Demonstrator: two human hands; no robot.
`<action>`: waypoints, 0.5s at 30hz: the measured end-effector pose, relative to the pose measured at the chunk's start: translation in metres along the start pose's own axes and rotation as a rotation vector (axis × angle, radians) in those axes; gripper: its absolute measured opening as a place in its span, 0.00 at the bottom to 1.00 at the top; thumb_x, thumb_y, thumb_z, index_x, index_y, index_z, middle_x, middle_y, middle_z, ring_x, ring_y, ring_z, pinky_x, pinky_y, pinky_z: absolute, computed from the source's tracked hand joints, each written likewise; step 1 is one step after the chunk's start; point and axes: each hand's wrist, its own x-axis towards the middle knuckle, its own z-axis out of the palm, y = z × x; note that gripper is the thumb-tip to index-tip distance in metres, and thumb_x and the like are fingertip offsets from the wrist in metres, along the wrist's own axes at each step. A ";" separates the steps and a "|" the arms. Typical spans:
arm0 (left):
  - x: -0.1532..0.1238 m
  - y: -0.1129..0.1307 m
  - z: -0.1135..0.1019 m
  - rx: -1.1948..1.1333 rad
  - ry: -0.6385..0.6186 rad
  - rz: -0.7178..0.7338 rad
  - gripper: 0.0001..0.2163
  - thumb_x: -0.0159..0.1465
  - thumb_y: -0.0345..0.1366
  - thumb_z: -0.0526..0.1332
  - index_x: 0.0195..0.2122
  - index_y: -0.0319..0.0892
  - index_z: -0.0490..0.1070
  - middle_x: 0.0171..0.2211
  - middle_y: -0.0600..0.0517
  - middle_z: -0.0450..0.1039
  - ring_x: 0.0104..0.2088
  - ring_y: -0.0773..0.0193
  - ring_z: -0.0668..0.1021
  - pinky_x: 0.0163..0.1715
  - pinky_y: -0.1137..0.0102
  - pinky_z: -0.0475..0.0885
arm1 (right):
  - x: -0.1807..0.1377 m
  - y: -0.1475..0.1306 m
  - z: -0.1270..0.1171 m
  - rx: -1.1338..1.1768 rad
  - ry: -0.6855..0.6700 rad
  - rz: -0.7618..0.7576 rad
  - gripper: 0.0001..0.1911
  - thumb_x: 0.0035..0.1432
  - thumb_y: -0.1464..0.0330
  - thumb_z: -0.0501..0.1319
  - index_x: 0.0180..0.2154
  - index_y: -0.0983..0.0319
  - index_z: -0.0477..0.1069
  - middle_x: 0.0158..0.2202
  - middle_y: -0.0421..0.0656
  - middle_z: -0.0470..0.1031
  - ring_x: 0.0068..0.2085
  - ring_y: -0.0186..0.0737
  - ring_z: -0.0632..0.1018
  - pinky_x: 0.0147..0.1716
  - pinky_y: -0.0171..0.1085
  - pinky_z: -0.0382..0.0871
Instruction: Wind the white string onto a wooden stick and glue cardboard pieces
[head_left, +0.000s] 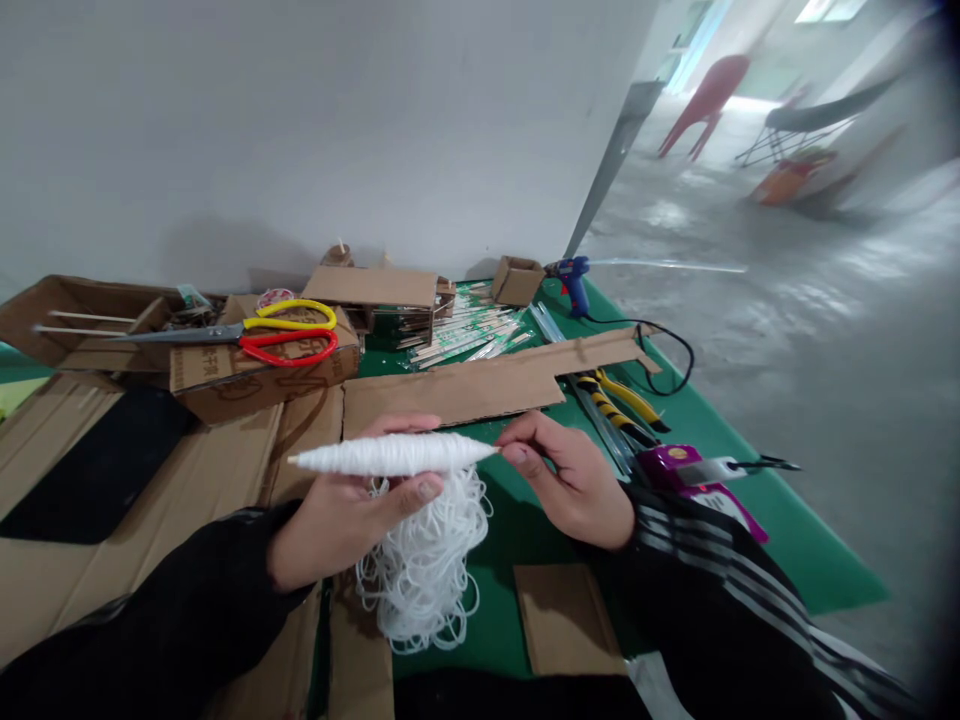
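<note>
A thin stick wound thickly with white cord, a spindle shape (pixel 390 455), lies level across the middle of the view. My left hand (pixel 356 515) holds it from below and behind, the thumb along its near side. With thumb and fingertips, my right hand (pixel 566 475) pinches the spindle's tapered right end. Just below hangs or lies a loose tangle of white cord (pixel 427 570); whether it joins the wound cord is hidden by my left hand.
Red-and-yellow-handled scissors (pixel 289 335) rest on a cardboard box (pixel 262 375) at left. Wooden sticks (pixel 472 335), a blue glue gun (pixel 574 285), yellow-black pliers (pixel 622 405) and a purple-and-white package (pixel 705 480) lie on the green table. A cardboard strip (pixel 457 395) crosses behind my hands.
</note>
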 end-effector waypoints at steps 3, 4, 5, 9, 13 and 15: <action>0.000 -0.001 0.000 -0.012 -0.029 -0.013 0.15 0.62 0.34 0.64 0.51 0.51 0.69 0.42 0.53 0.74 0.36 0.68 0.76 0.37 0.77 0.73 | 0.001 0.001 -0.001 -0.049 0.032 -0.038 0.08 0.65 0.70 0.53 0.34 0.62 0.68 0.25 0.37 0.70 0.24 0.29 0.70 0.25 0.28 0.61; 0.000 -0.002 0.000 -0.031 -0.027 -0.020 0.15 0.62 0.34 0.64 0.51 0.51 0.70 0.43 0.53 0.74 0.37 0.68 0.76 0.37 0.77 0.73 | 0.001 0.001 -0.001 -0.053 0.037 -0.042 0.08 0.65 0.70 0.54 0.34 0.62 0.68 0.26 0.38 0.71 0.25 0.29 0.70 0.26 0.28 0.62; 0.000 -0.002 0.000 -0.048 -0.021 -0.026 0.15 0.62 0.34 0.64 0.50 0.51 0.70 0.43 0.54 0.74 0.38 0.68 0.76 0.38 0.77 0.73 | 0.001 0.001 0.000 -0.056 0.042 -0.044 0.08 0.65 0.70 0.54 0.34 0.62 0.69 0.26 0.38 0.72 0.25 0.29 0.71 0.26 0.28 0.62; 0.001 -0.002 0.002 -0.054 -0.012 -0.039 0.14 0.62 0.35 0.64 0.49 0.49 0.71 0.43 0.53 0.74 0.38 0.68 0.76 0.38 0.77 0.73 | 0.001 0.001 0.001 -0.049 0.055 -0.046 0.07 0.65 0.70 0.54 0.34 0.63 0.69 0.26 0.38 0.72 0.25 0.29 0.71 0.26 0.28 0.63; 0.001 0.000 0.002 -0.033 -0.017 -0.046 0.14 0.61 0.36 0.65 0.48 0.48 0.71 0.41 0.53 0.74 0.35 0.68 0.75 0.35 0.76 0.72 | 0.003 0.000 0.000 0.016 -0.005 -0.046 0.06 0.64 0.69 0.55 0.38 0.63 0.69 0.26 0.38 0.72 0.25 0.30 0.71 0.25 0.29 0.63; 0.000 0.001 0.002 -0.026 -0.013 -0.060 0.13 0.61 0.36 0.65 0.48 0.47 0.71 0.42 0.52 0.74 0.37 0.67 0.75 0.36 0.75 0.72 | 0.004 -0.001 0.000 0.042 -0.054 -0.066 0.06 0.64 0.69 0.55 0.39 0.63 0.70 0.27 0.40 0.73 0.26 0.31 0.72 0.27 0.29 0.65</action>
